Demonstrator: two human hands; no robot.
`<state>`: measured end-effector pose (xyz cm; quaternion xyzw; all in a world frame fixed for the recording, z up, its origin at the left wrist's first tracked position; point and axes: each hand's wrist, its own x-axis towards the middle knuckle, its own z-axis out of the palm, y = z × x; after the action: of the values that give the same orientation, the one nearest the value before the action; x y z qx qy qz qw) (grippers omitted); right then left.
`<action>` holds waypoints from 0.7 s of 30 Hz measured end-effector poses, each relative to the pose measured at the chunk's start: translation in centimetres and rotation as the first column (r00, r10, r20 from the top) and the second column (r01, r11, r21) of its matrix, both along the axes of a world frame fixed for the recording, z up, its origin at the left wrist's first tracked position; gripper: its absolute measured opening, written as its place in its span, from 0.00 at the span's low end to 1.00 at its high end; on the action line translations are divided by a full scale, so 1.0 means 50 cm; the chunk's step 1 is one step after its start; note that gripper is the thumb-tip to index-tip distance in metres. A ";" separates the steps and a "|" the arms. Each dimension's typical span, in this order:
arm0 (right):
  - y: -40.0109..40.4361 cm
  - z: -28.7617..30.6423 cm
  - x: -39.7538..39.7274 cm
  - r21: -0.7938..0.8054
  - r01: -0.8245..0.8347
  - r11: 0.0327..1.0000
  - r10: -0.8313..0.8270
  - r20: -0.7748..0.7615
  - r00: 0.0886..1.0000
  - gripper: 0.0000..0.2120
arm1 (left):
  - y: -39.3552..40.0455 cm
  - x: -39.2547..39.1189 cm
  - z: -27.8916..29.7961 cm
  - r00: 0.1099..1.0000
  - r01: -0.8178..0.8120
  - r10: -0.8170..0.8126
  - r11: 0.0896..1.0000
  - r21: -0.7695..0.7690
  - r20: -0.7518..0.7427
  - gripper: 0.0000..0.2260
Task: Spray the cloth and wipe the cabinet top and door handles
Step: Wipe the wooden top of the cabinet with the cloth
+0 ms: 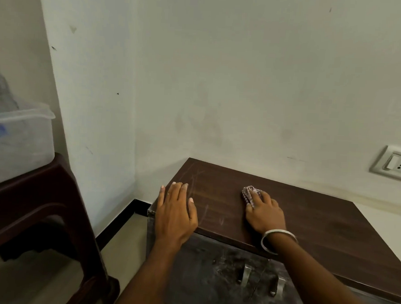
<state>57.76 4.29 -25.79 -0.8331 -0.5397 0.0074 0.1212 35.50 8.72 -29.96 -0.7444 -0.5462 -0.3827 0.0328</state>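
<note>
A low cabinet with a dark brown wooden top (318,227) stands in the room's corner. My right hand (264,213), a metal bangle on its wrist, presses a small checked cloth (249,194) flat on the top near its middle. My left hand (175,211) lies flat and open on the top's left front corner, holding nothing. Two metal door handles (245,274) (278,286) show on the scuffed dark front below my right forearm. No spray bottle is clearly in view.
A dark brown plastic stool (40,213) stands at the left with a clear plastic tub (16,142) on it. A wall socket (394,163) sits at the right, above the cabinet. Pale floor tile shows between stool and cabinet.
</note>
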 end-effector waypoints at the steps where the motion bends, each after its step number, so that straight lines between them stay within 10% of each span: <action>1: -0.005 0.000 -0.005 -0.002 0.013 1.000 -0.013 -0.007 1.000 0.26 | 0.000 -0.002 0.001 1.000 0.000 0.000 1.000 -0.004 -0.005 0.25; 14: -0.054 -0.008 -0.226 0.095 -0.336 0.937 0.336 0.014 0.942 0.25 | 0.003 -0.030 -0.001 0.995 -0.093 0.097 0.989 -0.115 0.027 0.25; 21: -0.085 0.005 -0.098 0.026 -0.181 0.983 0.181 0.004 0.984 0.25 | 0.012 -0.064 0.000 0.983 -0.010 0.052 0.974 -0.228 0.177 0.21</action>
<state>52.85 0.06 -25.56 -0.7790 -0.6132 0.0109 0.1303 32.31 9.32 -29.94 -0.6966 -0.5985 -0.3839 -0.0961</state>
